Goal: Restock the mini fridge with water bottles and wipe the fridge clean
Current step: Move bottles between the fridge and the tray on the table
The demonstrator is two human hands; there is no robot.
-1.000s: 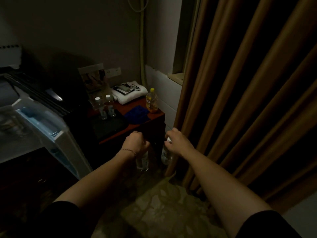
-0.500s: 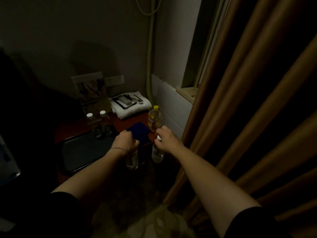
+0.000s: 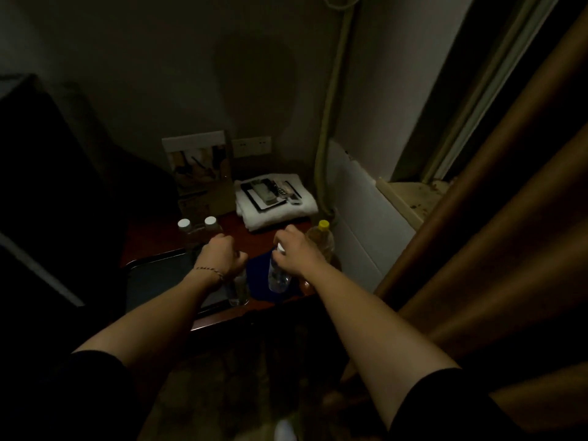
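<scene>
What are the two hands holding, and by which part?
Each grips a clear water bottle by its top: the left hand holds one bottle, the right hand the other bottle.

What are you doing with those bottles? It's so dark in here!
A person holds a clear plastic water bottle in each hand over a reddish wooden side table. The left hand grips one above a dark tray; the right hand grips the other above a blue cloth. Two white-capped bottles stand behind.
</scene>
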